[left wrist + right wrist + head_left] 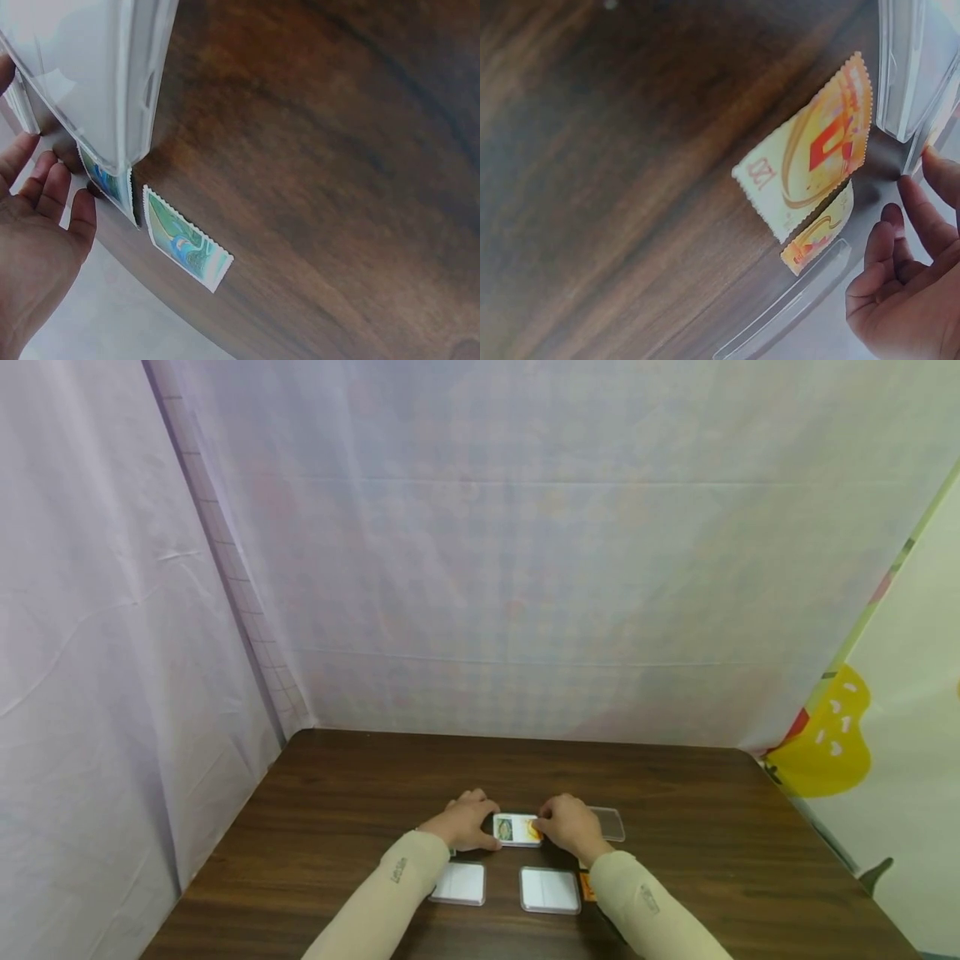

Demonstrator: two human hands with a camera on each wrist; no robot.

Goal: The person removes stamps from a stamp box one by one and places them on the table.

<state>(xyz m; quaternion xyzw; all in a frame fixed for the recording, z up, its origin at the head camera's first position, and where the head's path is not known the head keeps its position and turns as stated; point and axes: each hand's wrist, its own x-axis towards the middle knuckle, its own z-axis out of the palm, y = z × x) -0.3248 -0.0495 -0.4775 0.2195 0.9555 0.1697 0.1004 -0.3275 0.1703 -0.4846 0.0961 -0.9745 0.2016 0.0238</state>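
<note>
A small clear case with a white insert [517, 841] lies between both hands, a green stamp [505, 830] in its left part and a yellow-orange stamp [534, 829] at its right end. My left hand [463, 822] grips the case's left end between thumb and index finger. With its fingertips, my right hand [568, 825] pinches the yellow-orange stamp over the case's right end. In the left wrist view, two green-blue stamps, one nearer [184, 236] and one partly hidden [112, 191], lie by the left hand. Two orange stamps, a larger-looking one [810, 150] and another [821, 232], lie by the right.
Two more white-lined clear cases, left [461, 883] and right [550, 890], lie nearer the body. A transparent lid [609, 824] rests beyond the right hand. The brown wood table [360, 777] meets a pale curtain [510, 568] at its back edge.
</note>
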